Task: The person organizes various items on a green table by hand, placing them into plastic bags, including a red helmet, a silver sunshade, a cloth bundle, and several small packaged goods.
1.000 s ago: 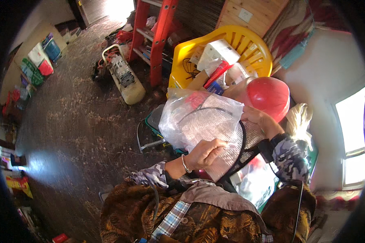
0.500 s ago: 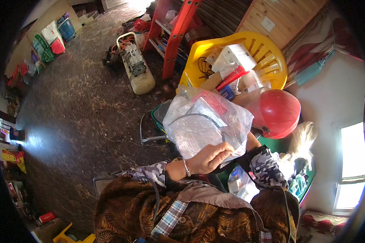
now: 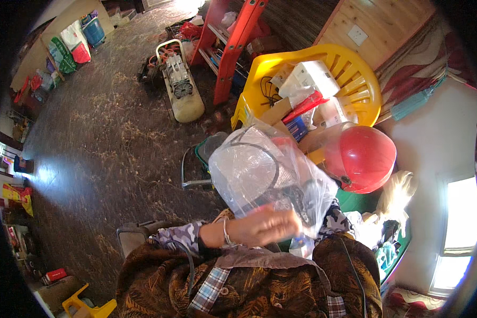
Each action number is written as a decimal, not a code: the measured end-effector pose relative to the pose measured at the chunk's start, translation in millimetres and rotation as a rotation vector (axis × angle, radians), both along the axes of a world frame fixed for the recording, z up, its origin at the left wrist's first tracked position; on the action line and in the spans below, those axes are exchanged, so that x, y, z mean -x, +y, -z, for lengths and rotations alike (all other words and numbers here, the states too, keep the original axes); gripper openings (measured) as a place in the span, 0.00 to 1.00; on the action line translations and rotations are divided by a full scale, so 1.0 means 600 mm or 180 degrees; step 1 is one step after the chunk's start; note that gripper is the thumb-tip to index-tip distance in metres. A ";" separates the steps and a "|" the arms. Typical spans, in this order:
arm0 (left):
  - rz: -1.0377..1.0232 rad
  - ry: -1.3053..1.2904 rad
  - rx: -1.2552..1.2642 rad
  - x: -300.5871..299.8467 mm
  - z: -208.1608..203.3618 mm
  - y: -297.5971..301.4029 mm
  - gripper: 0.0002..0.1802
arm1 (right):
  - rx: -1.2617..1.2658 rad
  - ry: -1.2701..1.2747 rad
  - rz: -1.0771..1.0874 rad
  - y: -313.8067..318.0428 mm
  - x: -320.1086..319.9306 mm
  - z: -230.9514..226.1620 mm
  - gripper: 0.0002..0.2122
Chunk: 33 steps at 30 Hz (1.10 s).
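A clear plastic bag (image 3: 307, 185) is held up in front of my body, with a silvery, shiny sheet and a dark curved strip (image 3: 273, 159) showing through it. My left hand (image 3: 267, 225), with a bracelet at the wrist, is at the bag's lower edge; motion smears its fingers, so its grip cannot be read. My right forearm in a camouflage sleeve (image 3: 336, 218) runs up behind or into the bag, which hides the right hand. Close to the bag on the right sits a red helmet (image 3: 368, 159) with a clear visor.
Beyond the bag, a yellow plastic chair (image 3: 363, 79) holds white boxes (image 3: 310, 79) and a red package. A red ladder (image 3: 233, 53) and an air compressor (image 3: 183, 87) stand farther off on the dark floor. Light-coloured bags (image 3: 395, 199) lie on a green surface at right.
My left hand has come down and slightly towards me from the bag's edge. The bag has shifted and opened out, and my right wrist has gone out of sight behind it.
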<state>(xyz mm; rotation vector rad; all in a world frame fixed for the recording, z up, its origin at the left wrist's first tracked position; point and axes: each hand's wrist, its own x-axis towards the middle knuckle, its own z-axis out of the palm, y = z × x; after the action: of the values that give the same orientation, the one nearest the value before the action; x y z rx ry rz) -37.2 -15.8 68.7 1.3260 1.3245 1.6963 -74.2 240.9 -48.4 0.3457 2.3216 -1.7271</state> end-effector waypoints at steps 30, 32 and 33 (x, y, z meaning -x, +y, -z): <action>-0.2141 -0.0977 -0.0909 0.110 -0.011 0.128 0.10 | -0.2924 -0.0146 0.1243 0.196 -0.298 -0.061 0.36; -0.2375 -0.0536 -0.0950 0.131 -0.011 0.132 0.10 | -0.3616 -0.0375 0.1503 0.188 -0.314 -0.098 0.36; -0.2730 0.0309 -0.0738 0.135 -0.013 0.132 0.10 | -0.3994 -0.0243 0.1624 0.198 -0.325 -0.073 0.36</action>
<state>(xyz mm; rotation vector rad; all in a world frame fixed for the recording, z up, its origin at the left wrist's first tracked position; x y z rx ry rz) -118.2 63.2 76.7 1.0140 1.9781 2.4208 120.9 359.5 -4.6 1.2190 3.0915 -0.0724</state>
